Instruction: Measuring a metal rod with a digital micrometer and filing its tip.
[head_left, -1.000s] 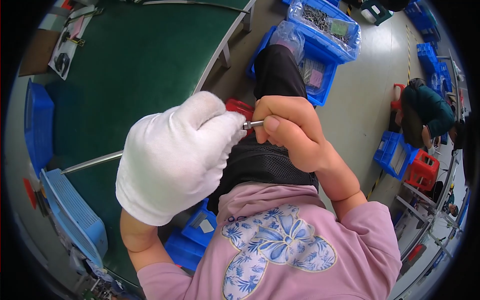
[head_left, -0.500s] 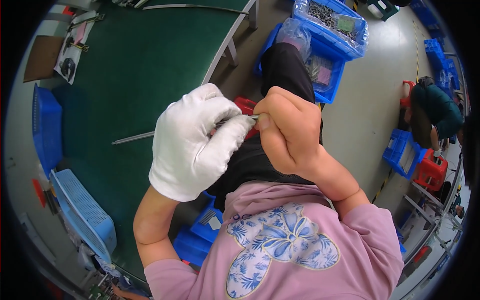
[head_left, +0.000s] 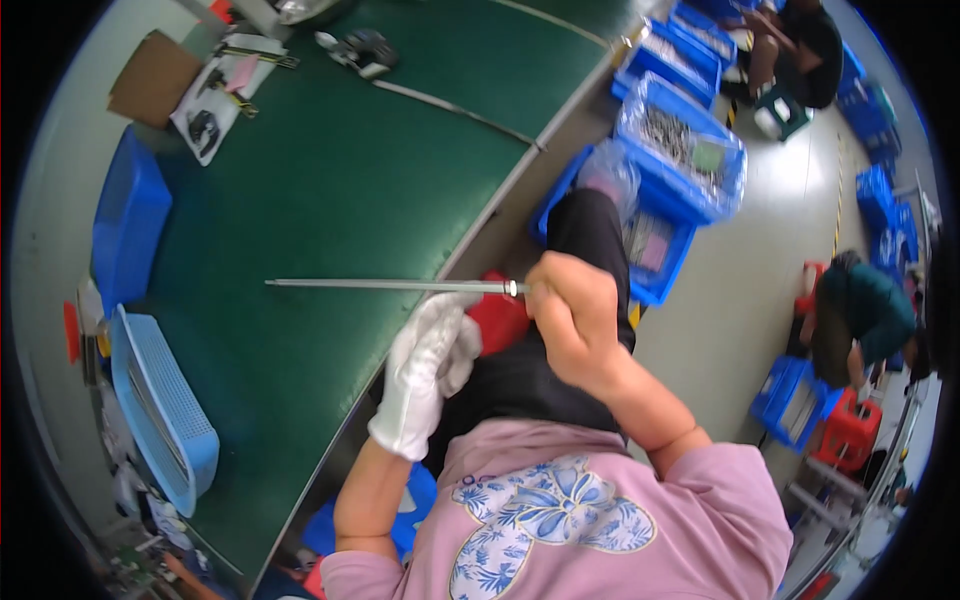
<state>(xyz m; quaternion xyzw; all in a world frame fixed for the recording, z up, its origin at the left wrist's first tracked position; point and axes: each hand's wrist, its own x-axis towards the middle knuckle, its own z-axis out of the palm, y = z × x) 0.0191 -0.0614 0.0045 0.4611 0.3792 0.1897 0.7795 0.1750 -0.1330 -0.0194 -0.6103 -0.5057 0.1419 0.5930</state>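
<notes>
My bare right hand [head_left: 575,318] is closed round the right end of a slim metal rod [head_left: 375,285]. The rod lies nearly level across the view, its narrow tip pointing left over the green table. A bright ring or collar sits on it close to my fingers. My left hand [head_left: 428,370], in a white glove, is just below the rod's middle. Its fingers are loosely bent and somewhat blurred, with no grip on the rod visible; whether the glove brushes it I cannot tell.
A green table [head_left: 300,200] spreads out on the left, bearing a long strip [head_left: 460,112], a light-blue basket [head_left: 165,410] and a blue bin [head_left: 130,220]. Beyond my leg are blue crates [head_left: 680,150] of metal parts. A red stool [head_left: 850,430] and co-workers [head_left: 865,310] are at right.
My gloved left hand has come off the rod and dropped lower and right. My right hand now holds the rod by its end, exposing most of its length. The view has shifted.
</notes>
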